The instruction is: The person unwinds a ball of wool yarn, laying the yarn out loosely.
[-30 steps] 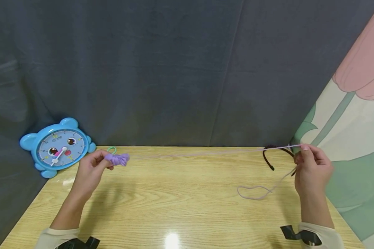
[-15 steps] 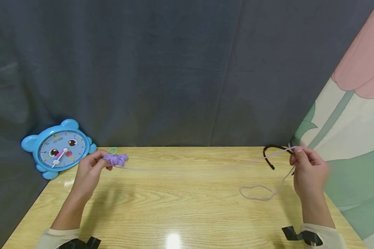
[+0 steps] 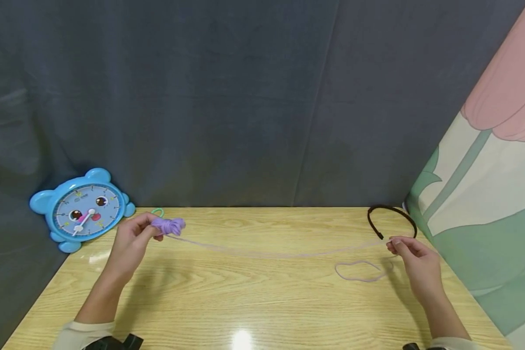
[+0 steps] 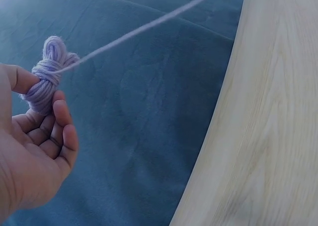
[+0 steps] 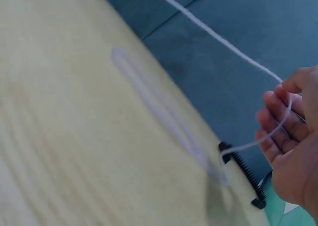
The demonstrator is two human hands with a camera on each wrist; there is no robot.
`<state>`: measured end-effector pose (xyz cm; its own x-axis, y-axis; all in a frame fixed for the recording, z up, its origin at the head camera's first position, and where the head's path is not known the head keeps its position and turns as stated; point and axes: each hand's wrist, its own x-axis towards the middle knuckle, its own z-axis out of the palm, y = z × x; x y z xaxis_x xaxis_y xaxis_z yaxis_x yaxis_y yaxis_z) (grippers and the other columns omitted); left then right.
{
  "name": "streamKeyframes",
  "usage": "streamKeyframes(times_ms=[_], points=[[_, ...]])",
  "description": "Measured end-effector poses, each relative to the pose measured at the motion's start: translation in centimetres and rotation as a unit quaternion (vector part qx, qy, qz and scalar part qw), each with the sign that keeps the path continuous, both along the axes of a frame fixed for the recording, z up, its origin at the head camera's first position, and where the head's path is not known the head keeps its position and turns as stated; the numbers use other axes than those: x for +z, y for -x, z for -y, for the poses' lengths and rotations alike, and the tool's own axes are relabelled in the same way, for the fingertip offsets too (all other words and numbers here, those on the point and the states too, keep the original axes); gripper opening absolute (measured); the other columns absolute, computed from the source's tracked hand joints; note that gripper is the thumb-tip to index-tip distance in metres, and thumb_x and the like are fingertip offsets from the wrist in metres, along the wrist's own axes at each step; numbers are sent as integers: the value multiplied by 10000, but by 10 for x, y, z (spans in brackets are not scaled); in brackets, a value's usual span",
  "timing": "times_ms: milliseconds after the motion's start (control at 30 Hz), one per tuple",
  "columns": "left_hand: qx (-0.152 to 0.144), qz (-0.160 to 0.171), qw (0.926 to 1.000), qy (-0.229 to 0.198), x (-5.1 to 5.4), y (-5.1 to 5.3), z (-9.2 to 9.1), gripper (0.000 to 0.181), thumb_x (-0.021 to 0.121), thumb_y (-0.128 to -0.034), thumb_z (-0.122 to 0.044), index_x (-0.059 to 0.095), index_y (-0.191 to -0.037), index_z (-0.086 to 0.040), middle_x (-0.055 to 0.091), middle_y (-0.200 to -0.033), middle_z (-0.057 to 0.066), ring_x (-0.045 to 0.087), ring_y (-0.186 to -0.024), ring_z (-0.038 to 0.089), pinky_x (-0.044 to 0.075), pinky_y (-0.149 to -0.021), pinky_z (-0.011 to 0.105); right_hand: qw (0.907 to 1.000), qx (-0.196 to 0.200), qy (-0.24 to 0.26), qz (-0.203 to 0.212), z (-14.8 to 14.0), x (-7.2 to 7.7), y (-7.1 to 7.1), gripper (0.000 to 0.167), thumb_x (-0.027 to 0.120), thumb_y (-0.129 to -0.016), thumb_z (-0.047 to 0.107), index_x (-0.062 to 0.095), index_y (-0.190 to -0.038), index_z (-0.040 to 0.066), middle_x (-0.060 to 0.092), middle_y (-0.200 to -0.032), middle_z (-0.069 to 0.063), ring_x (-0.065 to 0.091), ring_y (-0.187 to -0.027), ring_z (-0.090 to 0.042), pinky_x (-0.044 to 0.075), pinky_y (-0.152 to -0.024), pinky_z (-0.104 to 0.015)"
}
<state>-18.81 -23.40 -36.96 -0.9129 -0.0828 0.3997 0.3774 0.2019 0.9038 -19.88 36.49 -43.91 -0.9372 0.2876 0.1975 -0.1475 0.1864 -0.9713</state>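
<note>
A small bundle of purple yarn (image 3: 170, 226) is pinched between thumb and fingers of my left hand (image 3: 129, 248), above the table's left side. From it a single strand (image 3: 284, 255) runs across to my right hand (image 3: 420, 267), sagging slightly midway. My right thumb and a finger pinch that strand; in the right wrist view the hand (image 5: 298, 131) has its other fingers loosely curled, with yarn crossing them. The strand's tail lies in a loop (image 3: 358, 279) on the table, left of the right hand. The left wrist view shows the wound bundle (image 4: 47, 79) close up.
A blue bear-shaped clock (image 3: 87, 209) leans at the table's back left. Behind the left hand is a green ring (image 3: 158, 212). A black headband (image 3: 393, 208) lies at the back right, beyond the right hand. A dark curtain (image 3: 262, 107) hangs behind the wooden table (image 3: 245, 301).
My right hand has moved left and toward the front, keeping its pinch on the strand. The strand, taut earlier, now sags. More of the headband shows. My left hand has hardly moved.
</note>
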Motion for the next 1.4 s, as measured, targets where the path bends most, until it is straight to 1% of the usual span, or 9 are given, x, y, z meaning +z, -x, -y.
streamKeyframes(times_ms=[67, 133, 333, 500, 700, 1000, 1100, 1233, 1400], points=[[-14, 44, 10000, 11, -1, 0, -2, 158, 517, -952, 98, 656, -887, 62, 675, -783, -92, 621, -703, 75, 544, -692, 180, 9987, 72, -480, 153, 0, -5, 2, 304, 667, -1020, 259, 719, -1191, 13, 771, -945, 216, 700, -911, 68, 508, -824, -36], [-13, 84, 10000, 46, -1, 0, -3, 150, 520, -951, 96, 654, -891, 66, 674, -782, -95, 621, -705, 72, 544, -693, 181, 9972, 135, -708, 207, 4, -6, 4, 363, 656, -1026, 277, 691, -1244, -11, 764, -997, 239, 687, -963, 93, 482, -852, -12], [-24, 137, 9998, 144, -3, -1, -7, 124, 534, -958, 81, 648, -913, 98, 679, -786, -104, 625, -707, 62, 543, -692, 180, 9953, 394, -881, 10, 35, 5, 13, 400, 640, -1037, 270, 657, -1283, -45, 742, -1069, 255, 665, -1022, 104, 469, -893, -16], [-67, 154, 9998, 132, -3, -1, -9, 121, 528, -950, 88, 644, -923, 113, 675, -785, -100, 625, -701, 58, 544, -693, 184, 9941, 689, -797, -263, 68, 16, 19, 384, 633, -1042, 249, 652, -1277, -55, 750, -1095, 222, 676, -1047, 72, 489, -924, -42], [-52, 157, 9996, 207, -2, -1, -12, 128, 515, -942, 100, 635, -945, 144, 668, -794, -108, 628, -706, 50, 551, -692, 183, 9894, 1069, -814, -550, 103, 25, 25, 370, 612, -1054, 256, 656, -1269, -42, 746, -1135, 190, 672, -1095, 46, 497, -972, -74], [1, 176, 9990, 410, -2, -1, -14, 142, 518, -948, 84, 641, -972, 150, 656, -808, -135, 633, -722, 41, 559, -704, 185, 9842, 1557, -328, -777, 159, 36, 32, 310, 644, -1037, 215, 684, -1222, -31, 761, -1117, 111, 696, -1092, -24, 526, -996, -144], [-6, 183, 9989, 422, -2, -2, -14, 138, 520, -948, 85, 642, -970, 147, 652, -812, -133, 634, -726, 41, 562, -706, 186, 9805, 1769, -265, -819, 180, 37, 33, 263, 657, -1027, 188, 703, -1194, -11, 768, -1121, 50, 705, -1081, -41, 537, -994, -169], [-30, 208, 9988, 441, 0, -3, -14, 136, 523, -952, 78, 643, -972, 139, 651, -813, -130, 639, -730, 54, 562, -711, 188, 9737, 2125, -194, -805, 208, 35, 32, 223, 659, -1022, 166, 715, -1178, 17, 754, -1173, -97, 705, -1086, -53, 541, -1004, -192], [-21, 230, 9987, 453, 1, -4, -15, 136, 526, -951, 74, 645, -978, 133, 649, -812, -128, 639, -727, 58, 557, -715, 188, 9634, 2573, -4, -747, 242, 27, 32, 209, 654, -1020, 143, 710, -1170, 9, 721, -1200, -229, 704, -1080, -70, 548, -1004, -211]])
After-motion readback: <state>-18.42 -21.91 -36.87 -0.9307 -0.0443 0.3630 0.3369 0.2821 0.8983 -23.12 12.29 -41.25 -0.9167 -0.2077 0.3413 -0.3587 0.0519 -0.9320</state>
